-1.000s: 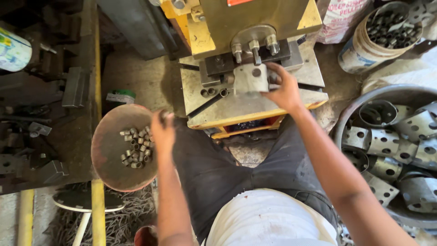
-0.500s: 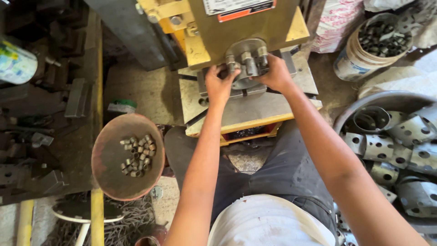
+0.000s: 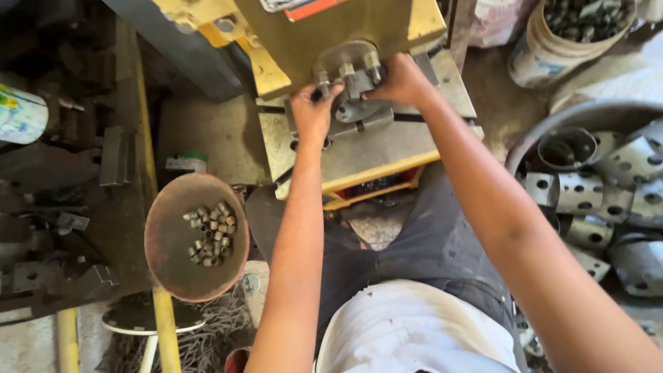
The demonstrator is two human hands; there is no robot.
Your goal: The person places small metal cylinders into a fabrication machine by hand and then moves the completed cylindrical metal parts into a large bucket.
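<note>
Nearest me, low on my left: rusty round pan [image 3: 166, 242] with a small heap of short metal bushings [image 3: 209, 233], well apart from both hands.

Further out, both hands are up at the die block [image 3: 356, 97] on the grey press table [image 3: 387, 148], under the yellow press head [image 3: 331, 34]. Left hand [image 3: 312, 114] is on the block's left side, fingers curled in; I cannot tell whether it pinches a bushing. Right hand [image 3: 400, 81] is clenched against the block's right side, touching it. The block lies between my hands, the left marginally nearer me.

Farthest right: bucket [image 3: 552, 48] of dark parts.
</note>
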